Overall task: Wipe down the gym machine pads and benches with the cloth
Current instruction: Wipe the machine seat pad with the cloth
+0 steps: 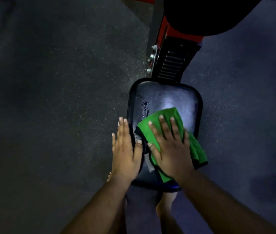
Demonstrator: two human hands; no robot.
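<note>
The right hand [169,147] lies flat with fingers spread, pressing the green cloth [165,120] onto the near right part of the black seat pad [165,97]. The left hand [125,149] is released, its straight fingers resting along the pad's left edge as if to steady it. Wet droplets [145,107] sit on the pad's left half, far of the cloth. The risk seems to be missed patches: the bunched cloth overhangs the right edge, so a stroke may skip the droplets or drag the cloth off onto the floor [58,98].
</note>
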